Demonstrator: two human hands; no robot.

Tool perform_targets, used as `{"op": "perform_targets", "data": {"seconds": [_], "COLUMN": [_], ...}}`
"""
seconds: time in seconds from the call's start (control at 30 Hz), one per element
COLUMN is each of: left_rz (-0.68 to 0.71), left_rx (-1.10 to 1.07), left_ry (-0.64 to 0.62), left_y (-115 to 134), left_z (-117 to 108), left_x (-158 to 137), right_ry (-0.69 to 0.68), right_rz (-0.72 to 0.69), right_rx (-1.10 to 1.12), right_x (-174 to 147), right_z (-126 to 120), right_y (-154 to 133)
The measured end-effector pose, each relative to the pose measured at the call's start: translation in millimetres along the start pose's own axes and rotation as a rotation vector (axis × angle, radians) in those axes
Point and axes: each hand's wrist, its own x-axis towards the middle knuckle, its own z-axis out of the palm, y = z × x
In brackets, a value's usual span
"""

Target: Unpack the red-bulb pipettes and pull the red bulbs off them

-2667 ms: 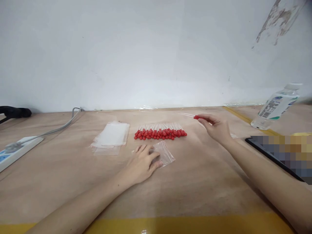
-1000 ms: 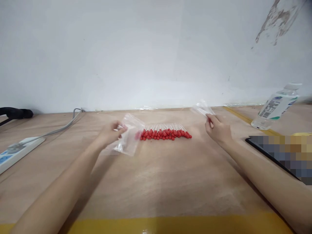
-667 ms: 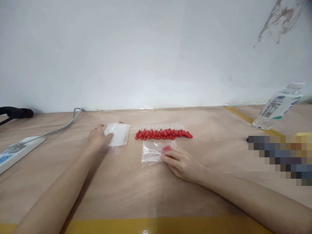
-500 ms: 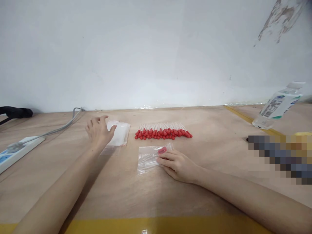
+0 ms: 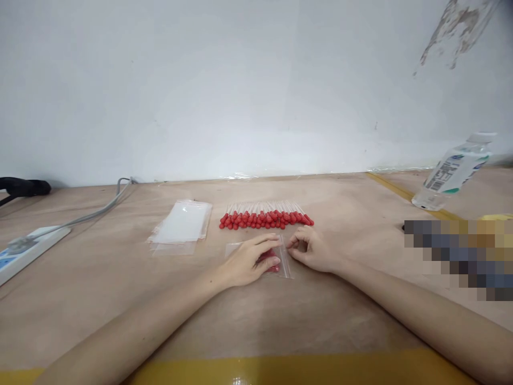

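Observation:
A small clear zip bag [image 5: 285, 266] lies flat on the table in front of me, with red pieces [image 5: 274, 269] inside it. My left hand [image 5: 253, 259] rests over the bag, its thumb and fingers pressed on it and covering part of the red pieces. At the bag's right edge, by the zip strip, my right hand [image 5: 310, 250] is curled with its fingertips pinched at the plastic. Just beyond both hands is a row of red-tipped sticks [image 5: 264, 218] with thin pale stems, laid side by side.
To the left lies a stack of clear bags [image 5: 182, 224]. A power strip [image 5: 38, 243] with a grey cable [image 5: 94, 215] is at the far left, near a black object [image 5: 26, 186]. A tilted plastic bottle [image 5: 451, 174] is at the right, behind a blurred-out patch. The wall [image 5: 256, 91] bounds the back.
My left hand has come from the bag stack to the zip bag. My right hand has shifted right to the bag's edge. More red shows in the bag, which now has its zip strip at the right.

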Motion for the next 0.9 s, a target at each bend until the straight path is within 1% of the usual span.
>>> {"op": "perform_targets", "data": {"seconds": [0.07,0.13,0.23,0.33,0.43,0.57,0.63,0.9], "left_rz": [-0.006,-0.022,-0.041,-0.021,-0.014,-0.027,-0.025,-0.015], "left_rx": [-0.011,-0.013,-0.01,-0.012,-0.006,-0.009,-0.008,0.001], "left_ry": [0.011,0.015,0.019,0.019,0.008,-0.002,-0.001,0.015], "left_y": [-5,-7,-9,-8,-8,-8,-7,-10], "left_z": [4,7,9,10,10,10,10,11], "left_x": [3,3,1,0,1,2,2,0], "right_ry": [-0.038,-0.032,0.044,0.119,0.159,0.177,0.168,0.132], "right_rz": [-0.063,-0.118,-0.212,-0.307,-0.387,-0.401,-0.401,-0.472], "right_rx": [-0.004,0.002,-0.018,-0.105,-0.165,-0.14,-0.127,-0.128], "right_x": [-4,-6,-8,-8,-8,-8,-7,-6], "right_z": [0,1,4,6,7,6,6,10], "right_y": [-3,-5,-4,-4,-5,-6,-5,0]}}
